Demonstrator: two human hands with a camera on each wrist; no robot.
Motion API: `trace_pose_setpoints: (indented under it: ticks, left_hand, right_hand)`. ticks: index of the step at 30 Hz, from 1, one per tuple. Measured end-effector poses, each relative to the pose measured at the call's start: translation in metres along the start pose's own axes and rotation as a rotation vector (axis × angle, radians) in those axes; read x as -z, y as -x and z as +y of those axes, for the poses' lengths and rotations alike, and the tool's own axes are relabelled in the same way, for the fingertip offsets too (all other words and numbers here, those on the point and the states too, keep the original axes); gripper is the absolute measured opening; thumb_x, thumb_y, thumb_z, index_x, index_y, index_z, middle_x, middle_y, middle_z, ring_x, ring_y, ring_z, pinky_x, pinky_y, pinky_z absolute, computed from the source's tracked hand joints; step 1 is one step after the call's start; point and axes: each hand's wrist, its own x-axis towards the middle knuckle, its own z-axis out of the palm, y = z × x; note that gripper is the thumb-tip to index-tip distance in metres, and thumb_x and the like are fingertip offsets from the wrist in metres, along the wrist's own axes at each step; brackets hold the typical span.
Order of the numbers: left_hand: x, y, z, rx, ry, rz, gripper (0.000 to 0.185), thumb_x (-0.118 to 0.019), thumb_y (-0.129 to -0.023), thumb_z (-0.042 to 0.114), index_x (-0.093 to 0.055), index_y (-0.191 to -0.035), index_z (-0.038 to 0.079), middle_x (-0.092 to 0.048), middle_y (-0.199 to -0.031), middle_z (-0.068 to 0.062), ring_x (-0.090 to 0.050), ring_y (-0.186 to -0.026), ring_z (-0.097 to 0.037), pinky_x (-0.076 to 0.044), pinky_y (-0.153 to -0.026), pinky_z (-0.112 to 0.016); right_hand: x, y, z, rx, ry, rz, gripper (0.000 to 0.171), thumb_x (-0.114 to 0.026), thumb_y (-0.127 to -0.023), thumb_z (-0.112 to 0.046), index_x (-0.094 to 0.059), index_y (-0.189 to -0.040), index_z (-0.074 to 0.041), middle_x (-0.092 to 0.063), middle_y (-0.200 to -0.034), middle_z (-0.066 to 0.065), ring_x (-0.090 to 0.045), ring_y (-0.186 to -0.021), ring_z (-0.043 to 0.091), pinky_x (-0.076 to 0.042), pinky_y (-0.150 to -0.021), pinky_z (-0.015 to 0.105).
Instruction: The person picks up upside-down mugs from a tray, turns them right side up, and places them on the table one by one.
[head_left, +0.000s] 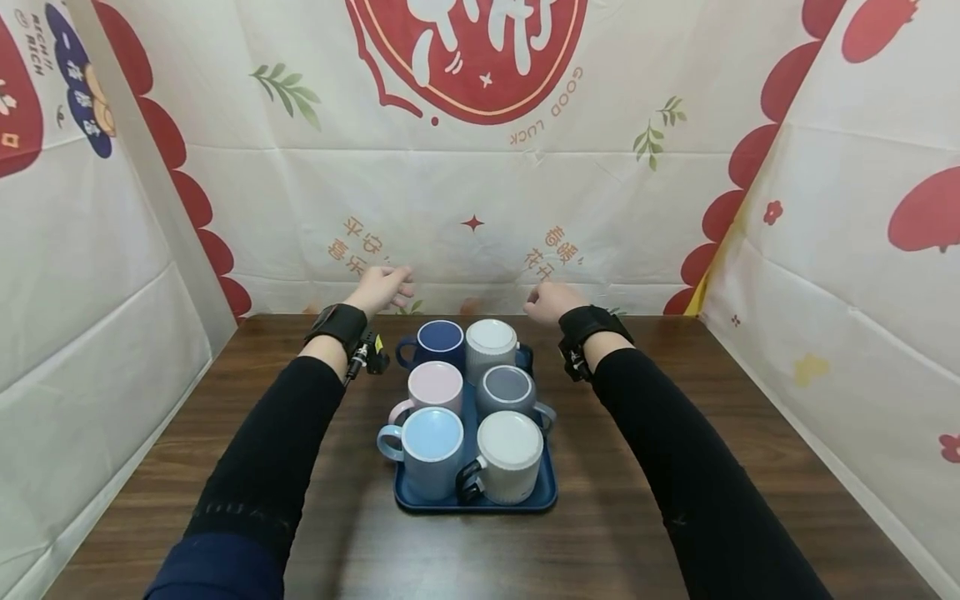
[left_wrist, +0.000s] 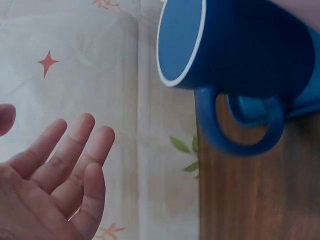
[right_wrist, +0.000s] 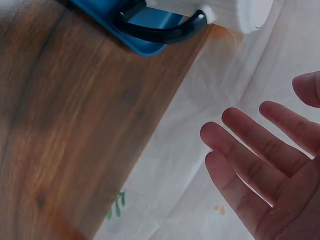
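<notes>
Six blue, pink, grey and white mugs (head_left: 435, 388) are standing in two rows on a blue tray (head_left: 470, 417).

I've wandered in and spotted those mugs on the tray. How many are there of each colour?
Dark blue mug: 1
Light blue mug: 1
Pink mug: 1
Grey mug: 1
White mugs, both with dark handles: 2
Total: 6 mugs
</notes>
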Motion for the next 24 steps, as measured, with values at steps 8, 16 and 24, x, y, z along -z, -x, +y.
trace_pose_setpoints:
  ticks: [8,16,24]
  left_hand:
    - [0.000,0.007,-0.018,0.006,0.070,-0.031,0.052,-0.035,-0.108,0.033,-0.051,-0.137,-0.006,-0.059,-0.129,-0.028,-0.060,-0.112,-0.042,-0.045,-0.067,-0.020]
    - [0.001,0.019,-0.030,-0.016,0.112,-0.026,0.054,-0.036,-0.107,0.036,-0.050,-0.139,-0.004,-0.058,-0.131,-0.027,-0.060,-0.115,-0.041,-0.046,-0.076,-0.024]
    - [-0.006,0.040,-0.046,0.024,0.182,-0.014,0.053,-0.033,-0.108,0.037,-0.049,-0.141,-0.001,-0.059,-0.132,-0.024,-0.059,-0.118,-0.038,-0.043,-0.097,-0.044]
  right_hand:
    - [-0.008,0.014,0.008,0.039,-0.054,0.001,0.038,-0.051,-0.096,-0.026,-0.069,-0.121,-0.002,-0.066,-0.121,0.017,-0.062,-0.108,0.034,-0.048,-0.091,0.048]
    - [-0.013,0.024,0.022,0.074,-0.158,0.015,0.040,-0.050,-0.098,-0.027,-0.066,-0.125,0.000,-0.063,-0.126,0.020,-0.060,-0.113,0.036,-0.047,-0.095,0.050]
    - [-0.027,0.048,0.026,0.106,-0.294,-0.009,0.040,-0.050,-0.102,-0.025,-0.060,-0.129,0.003,-0.059,-0.130,0.023,-0.057,-0.118,0.037,-0.046,-0.096,0.049]
